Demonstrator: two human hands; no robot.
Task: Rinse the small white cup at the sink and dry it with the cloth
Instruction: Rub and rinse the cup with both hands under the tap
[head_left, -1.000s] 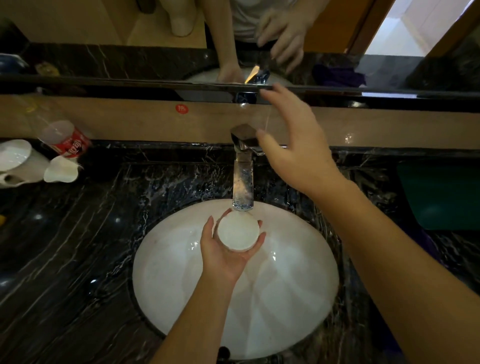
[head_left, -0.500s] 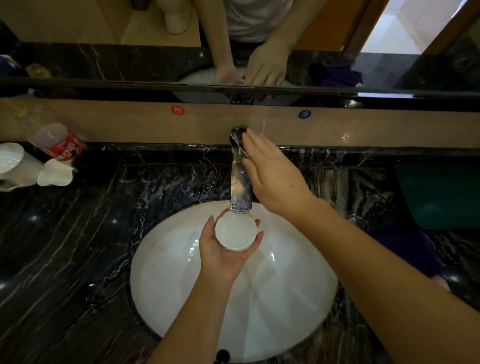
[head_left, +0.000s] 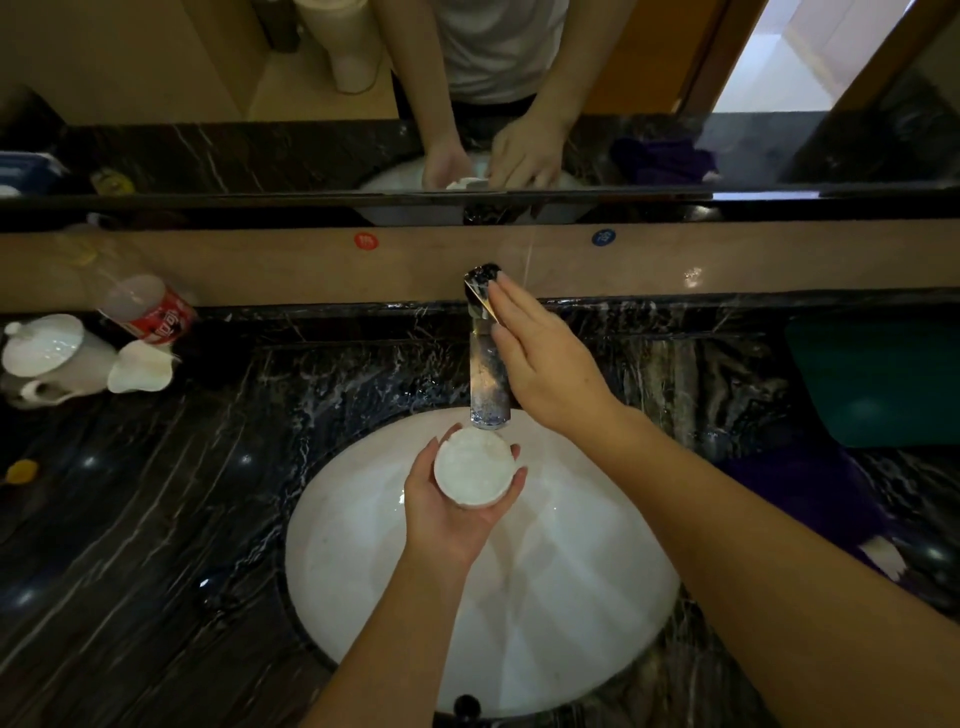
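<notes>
The sink (head_left: 363, 597) occupied the nearest part of the dark marbled surface (head_left: 130, 571). Over the basin, the left hand (head_left: 447, 512) cradled the small white cup (head_left: 472, 473) from below, fingers curled round its wall, mouth turned upward. The cup sat directly under the outlet of the faucet (head_left: 488, 384), at 12 o'clock from the hand, evidently so that the stream would fall into it. The cup's interior appeared frothy, which suggested water was entering it.

At 1 o'clock from the cup, the right hand (head_left: 545, 364) lay against the faucet with fingers straight, the fingertips resting on the lever at the top, probably to regulate the flow.

A purple cloth (head_left: 800, 488) lay on the surface at 3 o'clock from the basin, within reach for drying. At 10 o'clock stood a white lidded pot (head_left: 47, 358) and a bottle (head_left: 148, 312).
</notes>
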